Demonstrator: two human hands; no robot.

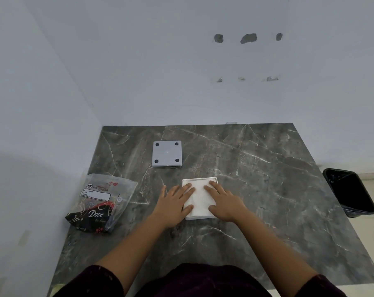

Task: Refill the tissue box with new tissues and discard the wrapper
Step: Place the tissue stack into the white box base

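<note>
Pressing flat-fingered on tissues [200, 196], left hand [171, 209] and right hand [224, 203]; marble table [267, 168], pitted wall [181, 71], perhaps a bin [353, 189].

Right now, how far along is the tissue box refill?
Done: the new tissues already sit in the white box. In hand: the left hand and right hand press flat on the stack. Left: the grey panel with four dark dots lies apart farther back, so the box looks unclosed, and the wrapper lies on the table, not yet in the black bin.
</note>
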